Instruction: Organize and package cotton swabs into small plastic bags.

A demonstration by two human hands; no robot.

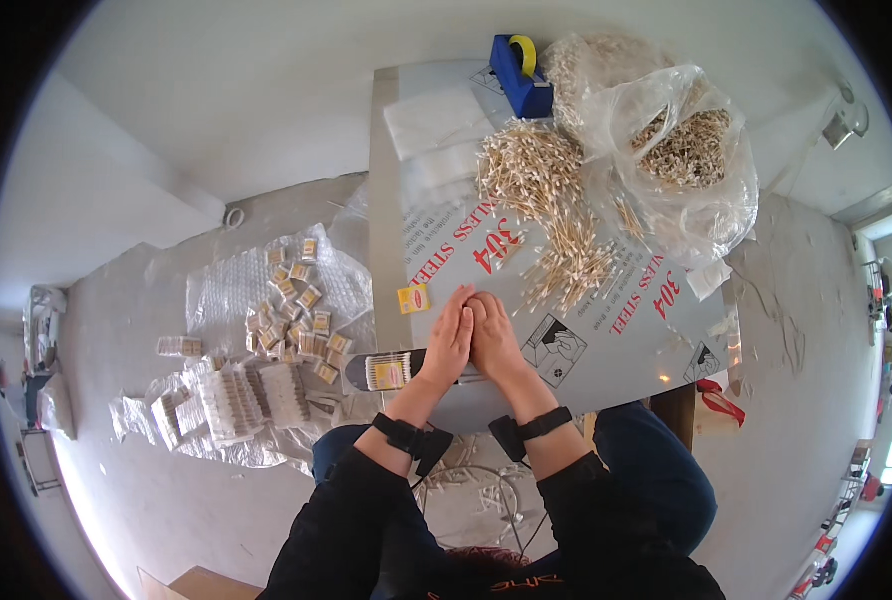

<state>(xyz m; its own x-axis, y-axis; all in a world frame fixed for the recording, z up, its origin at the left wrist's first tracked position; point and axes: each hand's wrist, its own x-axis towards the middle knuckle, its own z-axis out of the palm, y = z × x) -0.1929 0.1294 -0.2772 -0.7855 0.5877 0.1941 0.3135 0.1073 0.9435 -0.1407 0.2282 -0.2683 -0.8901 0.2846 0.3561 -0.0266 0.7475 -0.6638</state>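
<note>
At the table's point(621, 370) near edge, head view: left hand point(451, 338) and right hand point(494, 340) pressed together, fingers toward 12 o'clock. Can't tell if anything sits between the palms. Black wristband on each wrist; black sleeves.

Clock taken from the hands. At 8 o'clock, just beside the left wrist: swab pack point(387, 372), yellow label, lying on a dark strip point(418, 361) that runs under the left hand. At 10, near the left fingers: yellow card point(413, 299), flat on table.

At 1 o'clock: loose swab pile point(531, 170), spilling down toward the right hand, not touching it. At 2: clear bag point(731, 215), mouth open, swabs inside. At 12, far edge: blue tape dispenser point(522, 85), yellow roll. Just short of 12: flat clear sleeves point(436, 125).

Floor, at 9: bubble wrap point(216, 290) with scattered small packs point(309, 297). Between 8 and 9: rows of stacked packs point(231, 403) on clear plastic. Red ribbon point(723, 405) past 3, off table's right corner. Cardboard box point(206, 583) between 7 and 8.
</note>
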